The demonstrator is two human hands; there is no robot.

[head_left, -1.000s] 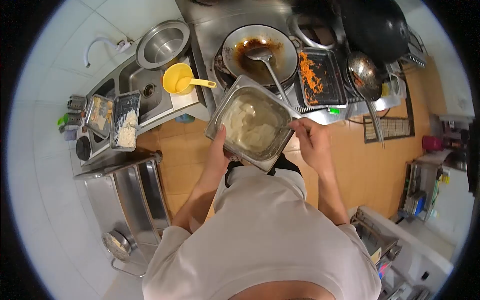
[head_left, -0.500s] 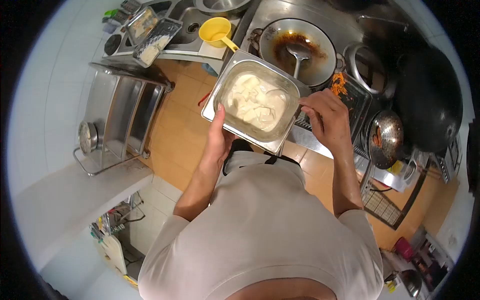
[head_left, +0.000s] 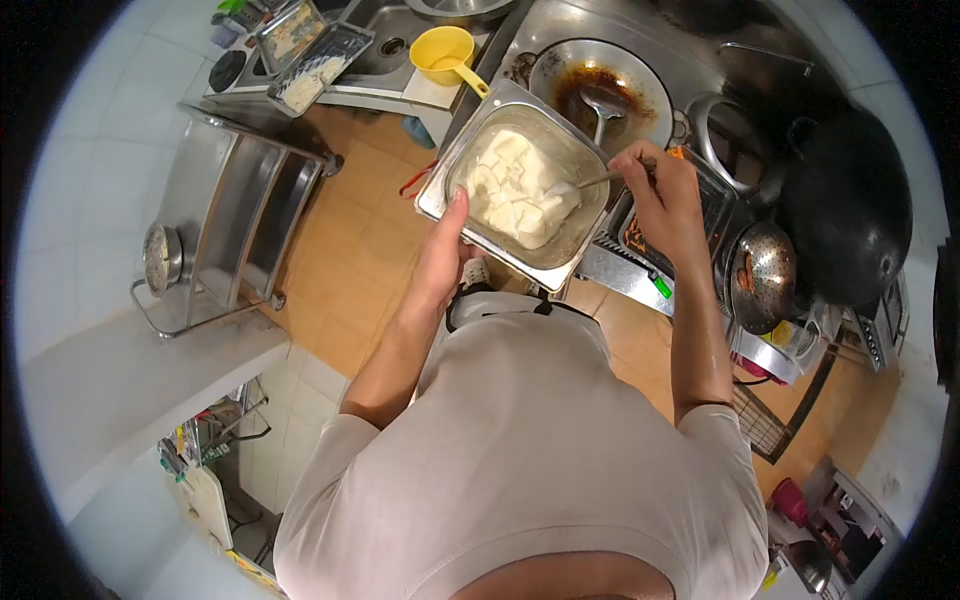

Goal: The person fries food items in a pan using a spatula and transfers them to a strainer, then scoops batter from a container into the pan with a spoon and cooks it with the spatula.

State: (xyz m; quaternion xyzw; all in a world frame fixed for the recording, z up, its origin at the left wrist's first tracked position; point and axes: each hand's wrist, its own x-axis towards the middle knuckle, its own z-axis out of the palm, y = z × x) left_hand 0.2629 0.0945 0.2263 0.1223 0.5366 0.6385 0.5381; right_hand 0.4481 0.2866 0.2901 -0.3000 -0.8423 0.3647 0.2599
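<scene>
My left hand (head_left: 440,255) grips a deep rectangular stainless steel container (head_left: 588,222) by its near left side, the thumb over the rim. White, creamy chunks (head_left: 512,185) fill its bottom, some in flat angular pieces. Pinched in my right hand (head_left: 662,195) is the handle of a metal spoon (head_left: 592,182), which slants in over the container's right side. The spoon's bowl rests among the white chunks, coated with them. The container is held in the air in front of my waist, slightly tilted.
Past the container stands a browned wok (head_left: 648,90) with a metal ladle (head_left: 602,98) in it. A black wok (head_left: 850,200) and a perforated strainer (head_left: 768,270) are at right. A yellow dipper (head_left: 440,52) sits by the sink (head_left: 385,22); a steel trolley (head_left: 230,210) stands left.
My right hand has risen and tipped the spoon, so its handle now shows clearly over the container. The white chunks have shifted. The container sits slightly further right in view.
</scene>
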